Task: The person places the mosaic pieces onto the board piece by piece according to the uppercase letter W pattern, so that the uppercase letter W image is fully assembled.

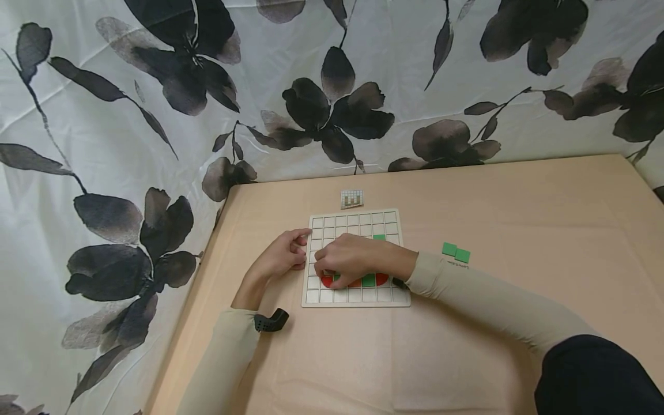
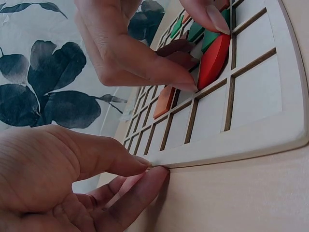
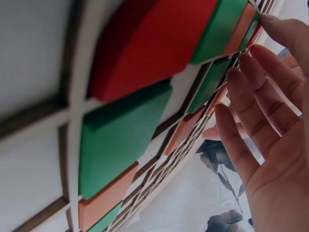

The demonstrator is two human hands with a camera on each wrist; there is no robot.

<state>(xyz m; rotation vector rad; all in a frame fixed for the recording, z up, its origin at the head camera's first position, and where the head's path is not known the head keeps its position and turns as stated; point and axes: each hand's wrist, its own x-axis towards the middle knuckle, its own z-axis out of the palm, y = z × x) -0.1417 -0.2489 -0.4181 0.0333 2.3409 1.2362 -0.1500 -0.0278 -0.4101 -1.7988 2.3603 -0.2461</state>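
A pale wooden grid board (image 1: 311, 297) lies on the table, with green, orange and red tiles in some cells. My left hand (image 1: 282, 253) pinches the board's left edge between thumb and fingers, as the left wrist view also shows. Over the lower left cells, my right hand (image 1: 353, 256) has its thumb and index finger at opposite sides of a red tile with curved sides (image 2: 215, 63). A second red tile (image 3: 149, 43) sits at the other end of that row, with green and orange tiles between. A green tile (image 3: 120, 140) fills a neighbouring cell.
Two loose green tiles (image 1: 449, 249) lie right of the board, beside the right sleeve (image 1: 482, 291). A small card with a grid pattern (image 1: 352, 199) rests behind the board. Floral cloth (image 1: 290, 34) hangs along the table's back and left edges.
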